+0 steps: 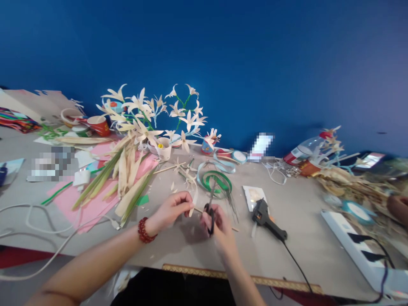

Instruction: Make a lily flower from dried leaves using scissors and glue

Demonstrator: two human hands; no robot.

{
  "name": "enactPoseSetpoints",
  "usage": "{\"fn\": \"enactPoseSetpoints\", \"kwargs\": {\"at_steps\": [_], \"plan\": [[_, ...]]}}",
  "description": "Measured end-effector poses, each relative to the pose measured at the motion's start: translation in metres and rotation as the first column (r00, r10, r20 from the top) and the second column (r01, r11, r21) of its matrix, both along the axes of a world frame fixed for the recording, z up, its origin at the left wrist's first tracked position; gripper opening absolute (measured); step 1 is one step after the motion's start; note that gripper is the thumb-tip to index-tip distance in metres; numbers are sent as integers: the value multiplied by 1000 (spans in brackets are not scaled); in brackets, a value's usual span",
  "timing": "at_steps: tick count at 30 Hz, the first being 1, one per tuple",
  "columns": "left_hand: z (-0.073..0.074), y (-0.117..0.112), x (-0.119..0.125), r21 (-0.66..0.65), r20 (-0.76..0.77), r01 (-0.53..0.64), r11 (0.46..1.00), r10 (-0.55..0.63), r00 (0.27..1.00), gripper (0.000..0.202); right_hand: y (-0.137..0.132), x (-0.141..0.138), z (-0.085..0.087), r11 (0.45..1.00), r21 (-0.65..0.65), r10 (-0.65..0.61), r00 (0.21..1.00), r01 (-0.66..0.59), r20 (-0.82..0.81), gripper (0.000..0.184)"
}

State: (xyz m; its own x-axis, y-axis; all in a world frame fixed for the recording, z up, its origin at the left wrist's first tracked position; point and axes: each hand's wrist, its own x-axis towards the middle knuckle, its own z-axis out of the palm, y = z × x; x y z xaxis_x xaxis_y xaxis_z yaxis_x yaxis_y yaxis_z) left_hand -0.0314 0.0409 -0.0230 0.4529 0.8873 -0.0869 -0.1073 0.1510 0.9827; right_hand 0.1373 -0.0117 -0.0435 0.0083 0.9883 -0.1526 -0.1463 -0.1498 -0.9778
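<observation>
My left hand [175, 209], with a red bead bracelet on the wrist, pinches a narrow pale strip of husk [191, 208] between thumb and fingers. My right hand [219, 225] is closed on a pair of scissors [210, 219] with black handles, their blades pointing away from me. A thin stick [198, 210] spans the gap between both hands, its other end showing past my right hand. Which fingers grip the stick I cannot tell. Beyond the scissors lie a coil of green ribbon [228, 182] and several pale husk petals [188, 172].
White husk flowers [140, 102] stand in cups at the back. Left are corn husks [124, 174] on pink paper [63, 204]. A corded glue gun [267, 221] and a power strip [346, 246] lie right. Another person's hand [398, 208] shows at the right edge.
</observation>
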Motion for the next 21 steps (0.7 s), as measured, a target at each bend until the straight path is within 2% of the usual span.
{"fn": "enactPoseSetpoints", "kwargs": {"at_steps": [3,7,12,21], "plan": [[6,0,-2,11,35,-70,998,69,997,22,-18,2,-1,990,-58,135,988,-131,79,38],[10,-2,0,30,39,-112,993,110,993,21,-30,-5,0,974,-101,210,974,-201,88,38],[9,-4,3,43,49,-102,994,100,994,20,-28,-15,0,979,-91,184,983,-182,18,38],[7,-5,2,87,39,-127,988,124,991,18,-23,-17,4,973,-118,201,980,-198,12,43]]}}
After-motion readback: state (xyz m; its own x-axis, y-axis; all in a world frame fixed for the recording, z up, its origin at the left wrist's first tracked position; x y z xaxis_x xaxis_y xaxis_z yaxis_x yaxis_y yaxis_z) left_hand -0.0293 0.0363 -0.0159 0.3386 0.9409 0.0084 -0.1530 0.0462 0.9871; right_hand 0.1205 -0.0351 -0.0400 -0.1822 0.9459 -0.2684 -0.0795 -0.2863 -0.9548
